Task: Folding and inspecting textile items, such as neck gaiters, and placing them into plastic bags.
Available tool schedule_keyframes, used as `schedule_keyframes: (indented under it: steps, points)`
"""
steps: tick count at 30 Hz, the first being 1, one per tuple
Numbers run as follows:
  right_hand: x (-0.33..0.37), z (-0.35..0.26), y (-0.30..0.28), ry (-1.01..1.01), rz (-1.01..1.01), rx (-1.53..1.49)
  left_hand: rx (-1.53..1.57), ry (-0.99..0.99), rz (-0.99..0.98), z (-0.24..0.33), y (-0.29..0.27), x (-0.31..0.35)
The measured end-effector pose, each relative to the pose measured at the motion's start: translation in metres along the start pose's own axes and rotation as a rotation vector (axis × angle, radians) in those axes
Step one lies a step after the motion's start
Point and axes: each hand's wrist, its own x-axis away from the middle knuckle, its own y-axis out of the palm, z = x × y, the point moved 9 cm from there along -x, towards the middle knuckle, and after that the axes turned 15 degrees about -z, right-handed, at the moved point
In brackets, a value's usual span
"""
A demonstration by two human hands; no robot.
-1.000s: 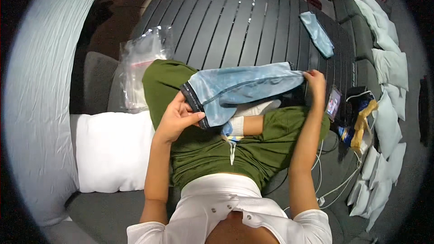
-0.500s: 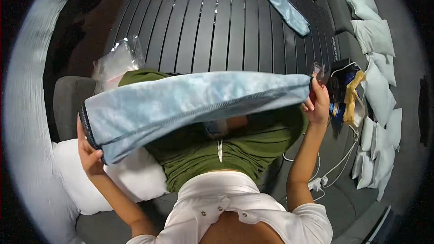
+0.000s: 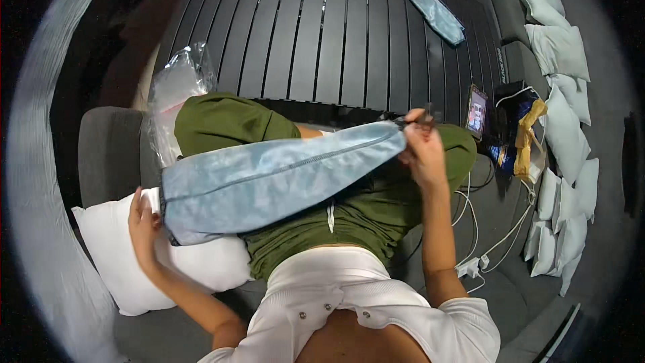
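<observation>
A long light blue tie-dye fabric sleeve (image 3: 269, 181) with a dark seam and black bands at its ends stretches across my lap. My right hand (image 3: 424, 151) is closed on its narrow right end, the band bunched in the fingers. At the wide left end, my left hand (image 3: 143, 228) lies beside the black band with its fingers apart, over a white pillow (image 3: 201, 265). Beneath the sleeve are my crossed legs in green trousers (image 3: 235, 121).
A black slatted table (image 3: 302, 33) stands ahead, with a folded light blue cloth (image 3: 435, 13) at its far right. A clear plastic bag (image 3: 181, 81) lies by my left knee. To the right are a phone (image 3: 476, 113), a yellow-and-blue packet (image 3: 527, 141), white cables and several pale cushions (image 3: 561, 121).
The sleeve has come down onto my lap and turned, its seam now along the middle. My left hand has let go of the wide end; the right hand moved inward with the narrow end.
</observation>
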Motion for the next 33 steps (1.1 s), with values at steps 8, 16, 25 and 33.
schedule_keyframes:
  steps: [8, 16, 25, 33]
  points:
    - [0.009, 0.009, 0.087, -0.033, -0.394, -0.409, 0.1, 0.842, -0.723, 0.196, 0.26, 0.055]
    - [0.017, -0.039, 0.097, 0.013, -0.302, -0.129, 0.076, 0.436, -1.311, 0.196, 0.312, 0.069]
    - [0.005, -0.039, 0.109, -0.004, -0.269, -0.127, 0.281, 0.341, -1.364, 0.198, 0.293, 0.082]
    - [0.001, -0.04, 0.121, 0.026, -0.374, -0.126, 0.288, 0.332, -1.323, 0.19, 0.29, 0.084]
